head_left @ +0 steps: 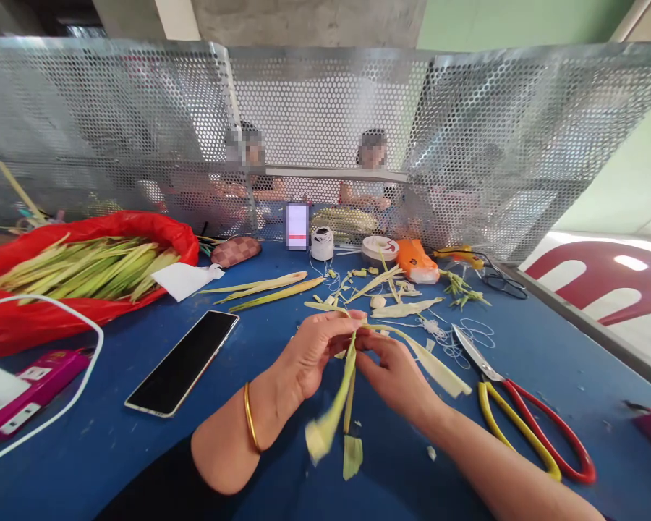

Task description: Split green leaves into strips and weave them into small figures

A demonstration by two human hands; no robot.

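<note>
- Nearest the camera, two bare forearms reach in from the bottom edge over a blue table; the elbows are cut off by the frame.
- The left hand, with a gold bangle on its wrist, pinches the upper end of the pale green palm-leaf strips between thumb and fingers.
- The right hand meets it just beside, fingertips closed on the same strips; its palm faces away, so the exact hold is hidden.
- The strips hang between the hands above the table's middle; their lower ends are blurred.
- To the right lie scissors with red and yellow handles, blades closed.
- To the left lies a dark phone, screen up.
- At the left edge a pink device and a white cable are partly cut off.
- Farther back, leaf scraps and loose thread are scattered beyond the hands.
- A red plastic bag on the left holds more long leaves.
- Near the table's far edge stand a white thread spool and an orange tool.
- A perforated metal screen closes off the back; two people sit behind it, only faintly visible through the holes.
</note>
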